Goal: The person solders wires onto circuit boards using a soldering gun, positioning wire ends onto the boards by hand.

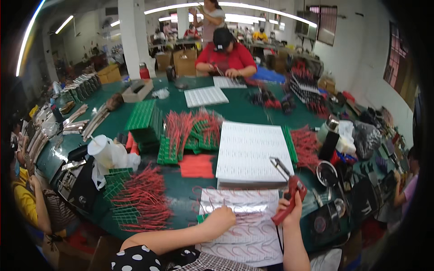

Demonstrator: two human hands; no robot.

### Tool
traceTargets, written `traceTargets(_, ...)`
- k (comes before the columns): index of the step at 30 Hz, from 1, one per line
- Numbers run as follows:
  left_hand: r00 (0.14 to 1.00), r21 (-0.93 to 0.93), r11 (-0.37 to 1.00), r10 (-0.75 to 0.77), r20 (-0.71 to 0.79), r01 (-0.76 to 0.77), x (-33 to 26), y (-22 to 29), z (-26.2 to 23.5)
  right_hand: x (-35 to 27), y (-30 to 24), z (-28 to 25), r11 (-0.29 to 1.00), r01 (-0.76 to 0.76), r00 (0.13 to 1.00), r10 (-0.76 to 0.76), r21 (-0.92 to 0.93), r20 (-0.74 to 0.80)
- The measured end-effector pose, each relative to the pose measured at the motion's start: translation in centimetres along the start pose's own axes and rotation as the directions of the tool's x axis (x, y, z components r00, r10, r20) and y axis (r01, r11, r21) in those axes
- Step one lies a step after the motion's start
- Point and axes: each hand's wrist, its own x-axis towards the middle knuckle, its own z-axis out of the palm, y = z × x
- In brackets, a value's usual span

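So the right hand (291, 207) has its fingers wrapped around a red gun-shaped tool (296, 187), metal front end aimed up and away, over the edge of the stack of white sheets (253, 147). If that thing gets hot (looks like a soldering gun to me, but that's a guess), I'd worry about it dipping: a lazy wrist could scorch the top sheet. Can't tell from here if the tip is already touching it.

The left hand (221, 220) is curled, fingertips down on the wire-covered white sheet (244, 246) lying at the near side of the desk (181, 202). Can't make out whether it's pinching a wire or just pressing down. A bit of green board (202, 218) pokes out right beside it. My bet for the painful mistake: the tool swings down to the work and the left fingers are in the way, since they're right where it'd land.

Also, the black cord (280, 239) hangs from the tool beside that sheet. A careless pull could catch the loose red wires and mess up the rows. And the red wire bundle (143, 198) off to the left is a loose tangle; a dragging left elbow might sweep some off.
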Motion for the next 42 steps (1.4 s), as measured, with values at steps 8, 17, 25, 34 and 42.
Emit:
traceTargets(8,0.997,-0.056,0.998,-0.024,0.069,0.028,0.1,-0.5,-1.9,0.9,0.5,1.2,0.997,-0.071,0.997,0.071,-0.008,0.036)
traceTargets(17,0.990,-0.097,0.994,-0.028,0.141,0.042,0.8,-1.1,-1.4,1.3,0.4,1.4,0.998,-0.049,0.999,0.049,-0.037,0.014)
traceTargets(25,0.996,-0.120,0.990,-0.071,0.048,0.077,0.6,-1.2,-0.4,0.8,0.7,2.1,0.999,-0.014,1.000,0.014,-0.031,0.009)
traceTargets(34,0.987,-0.228,0.962,-0.137,0.079,0.152,-1.0,-2.2,-0.2,0.6,0.8,2.7,0.998,0.029,1.000,-0.028,-0.054,0.013)
traceTargets(42,0.988,-0.302,0.941,-0.145,0.048,0.153,-1.2,-2.2,0.1,1.3,0.2,0.8,0.999,-0.014,1.000,0.014,-0.047,-0.008)
